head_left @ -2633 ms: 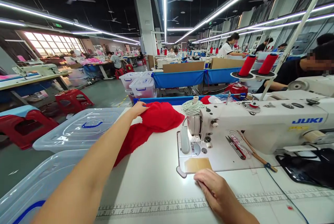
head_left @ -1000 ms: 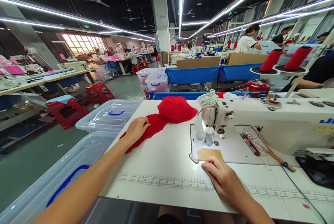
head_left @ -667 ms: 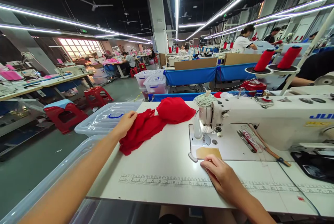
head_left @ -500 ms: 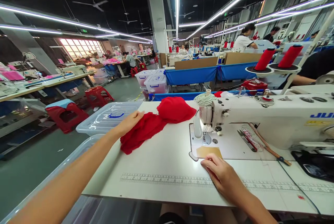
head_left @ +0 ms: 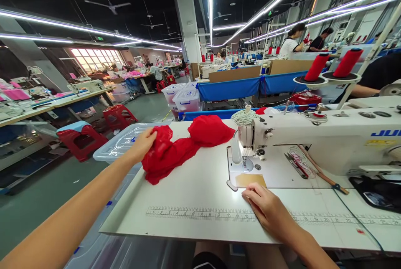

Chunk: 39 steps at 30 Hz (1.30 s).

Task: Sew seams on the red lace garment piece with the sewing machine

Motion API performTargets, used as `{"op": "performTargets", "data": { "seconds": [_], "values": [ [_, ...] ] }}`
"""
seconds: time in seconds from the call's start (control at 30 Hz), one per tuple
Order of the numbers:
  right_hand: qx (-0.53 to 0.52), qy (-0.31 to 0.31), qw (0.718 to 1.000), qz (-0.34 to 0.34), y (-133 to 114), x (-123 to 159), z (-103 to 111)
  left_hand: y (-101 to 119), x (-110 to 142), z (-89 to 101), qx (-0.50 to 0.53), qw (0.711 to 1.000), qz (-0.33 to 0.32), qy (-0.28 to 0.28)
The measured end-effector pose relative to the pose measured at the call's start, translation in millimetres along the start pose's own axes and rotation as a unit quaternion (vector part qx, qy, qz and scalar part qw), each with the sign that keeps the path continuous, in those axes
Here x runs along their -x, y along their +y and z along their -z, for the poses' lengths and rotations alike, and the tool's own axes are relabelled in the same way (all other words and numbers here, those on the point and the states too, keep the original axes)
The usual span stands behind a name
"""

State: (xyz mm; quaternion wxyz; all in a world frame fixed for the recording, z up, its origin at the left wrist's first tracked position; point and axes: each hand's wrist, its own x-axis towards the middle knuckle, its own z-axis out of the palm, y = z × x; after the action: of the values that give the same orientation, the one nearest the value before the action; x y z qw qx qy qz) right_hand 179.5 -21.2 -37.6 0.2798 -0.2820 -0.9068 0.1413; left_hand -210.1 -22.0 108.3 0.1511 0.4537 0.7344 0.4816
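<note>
My left hand (head_left: 145, 143) is closed on the near left end of a crumpled red cloth (head_left: 169, 156), lifting a bunched fold of it at the table's left edge. The cloth runs on to a rounded red bulge (head_left: 209, 130) lying on the white table. My right hand (head_left: 271, 210) rests on the table, fingers curled together, fingertips at the lower edge of a tan card (head_left: 250, 180). Whether anything lies inside those fingers is hidden. Just beyond the card stands the needle and presser foot (head_left: 246, 160) of a white sewing machine (head_left: 297, 131).
Thread snips (head_left: 296, 165) and a wooden-handled tool (head_left: 324, 173) lie on the machine bed. A ruler scale (head_left: 200, 214) runs along the table front. Clear lidded bins (head_left: 115, 143) stand at the left, red stools (head_left: 79, 139) beyond. Red thread cones (head_left: 346, 66) stand above the machine.
My left hand has moved left and slightly down, gathering up a fold of the red cloth with it. My right hand stays where it was.
</note>
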Motion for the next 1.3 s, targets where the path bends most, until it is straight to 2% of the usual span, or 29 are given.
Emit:
{"op": "performTargets", "data": {
  "seconds": [0.07, 0.13, 0.2, 0.27, 0.33, 0.37, 0.4, 0.43, 0.47, 0.5, 0.53, 0.6, 0.7, 0.87, 0.97, 1.13, 1.3],
  "values": [
    [-0.023, 0.02, 0.999, 0.01, 0.8, 1.0, 1.8, 14.5, 4.8, 4.6, 0.081, 0.996, 0.023, 0.003],
    [-0.074, 0.045, 0.996, 0.019, 0.3, 1.6, 3.3, 30.5, 17.3, 6.5, 0.151, 0.987, 0.054, -0.022],
    [-0.163, 0.051, 0.985, 0.01, -3.7, 1.1, 4.0, 44.1, 39.3, -0.1, 0.198, 0.972, 0.101, -0.079],
    [-0.278, 0.031, 0.959, -0.038, -11.6, -1.2, 3.0, 51.7, 68.3, -18.0, 0.229, 0.948, 0.155, -0.16],
    [-0.4, 0.006, 0.908, -0.123, -21.6, -5.3, 0.3, 51.6, 98.5, -43.9, 0.258, 0.91, 0.206, -0.25],
    [-0.477, -0.001, 0.863, -0.167, -26.4, -7.7, -1.2, 49.0, 112.0, -57.7, 0.306, 0.865, 0.248, -0.309],
    [-0.56, -0.016, 0.803, -0.201, -30.5, -10.3, -2.3, 45.2, 123.2, -71.1, 0.33, 0.827, 0.281, -0.36],
    [-0.63, -0.017, 0.741, -0.232, -33.7, -12.7, -2.7, 40.5, 131.9, -83.3, 0.337, 0.799, 0.298, -0.4],
    [-0.679, -0.025, 0.69, -0.249, -35.8, -14.9, -2.2, 35.6, 137.6, -94.1, 0.341, 0.779, 0.308, -0.427],
    [-0.711, -0.036, 0.654, -0.256, -36.7, -16.5, -0.6, 30.8, 140.6, -103.5, 0.337, 0.77, 0.308, -0.446],
    [-0.729, -0.03, 0.631, -0.264, -36.5, -17.6, 1.8, 26.4, 141.0, -111.4, 0.331, 0.768, 0.301, -0.459],
    [-0.738, -0.005, 0.612, -0.283, -33.0, -18.2, 8.1, 19.8, 136.5, -123.5, 0.316, 0.773, 0.278, -0.474],
    [-0.709, 0.041, 0.631, -0.312, -21.9, -17.5, 14.8, 15.3, 125.0, -136.5, 0.295, 0.79, 0.26, -0.471],
    [-0.566, 0.132, 0.751, -0.314, -0.2, -19.1, 8.3, 12.6, 111.1, -154.7, 0.31, 0.81, 0.272, -0.416],
    [-0.493, 0.15, 0.801, -0.304, 7.6, -19.2, 1.5, 10.9, 106.8, -162.1, 0.316, 0.808, 0.267, -0.419],
    [-0.432, 0.158, 0.835, -0.304, 13.5, -16.4, -0.6, 11.7, 102.5, -165.8, 0.303, 0.817, 0.277, -0.404],
    [-0.401, 0.17, 0.838, -0.329, 20.0, -15.8, 4.7, 11.9, 97.0, -167.0, 0.281, 0.837, 0.3, -0.36]
  ]
}}
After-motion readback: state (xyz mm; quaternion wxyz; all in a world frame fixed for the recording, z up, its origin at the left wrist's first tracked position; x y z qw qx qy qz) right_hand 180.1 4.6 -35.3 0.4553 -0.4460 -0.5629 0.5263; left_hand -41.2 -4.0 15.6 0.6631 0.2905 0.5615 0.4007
